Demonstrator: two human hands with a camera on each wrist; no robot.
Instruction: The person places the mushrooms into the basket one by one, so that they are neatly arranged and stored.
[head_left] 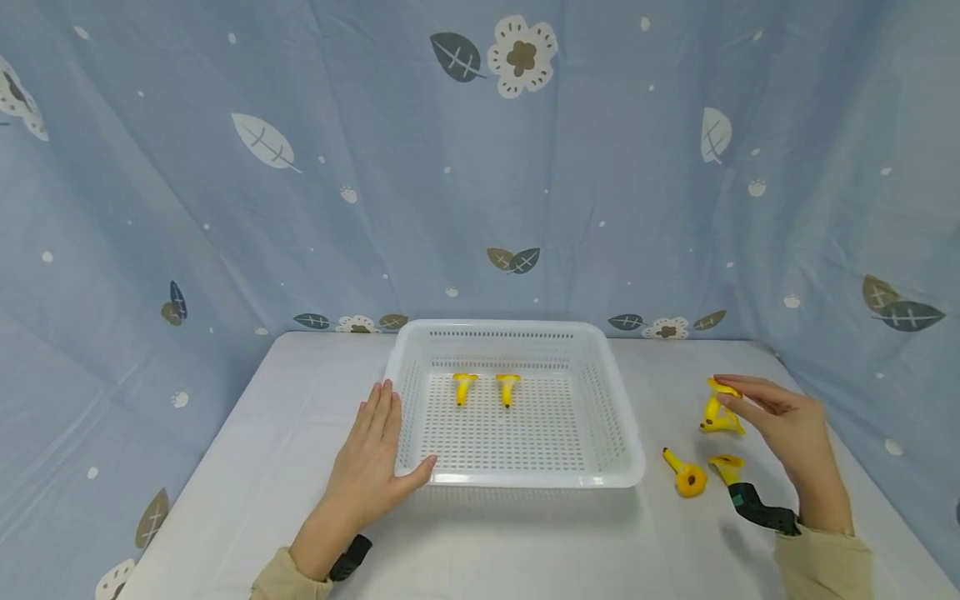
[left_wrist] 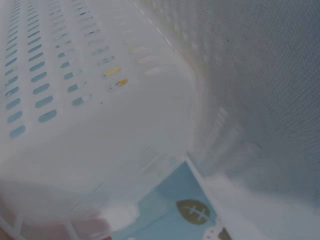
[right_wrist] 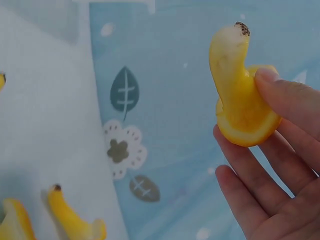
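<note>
Left hand: the left hand lies flat on the table, fingers straight, against the near left corner of the basket, thumb along its front rim.
Loose pieces: two yellow mushroom pieces lie near the table's right edge.
Right hand: the right hand pinches one yellow mushroom between thumb and fingertips, lifted above another.
Basket: white, perforated, mid-table; two more mushrooms lie toward its far side.
Backdrop: blue leaf-print cloth.
</note>
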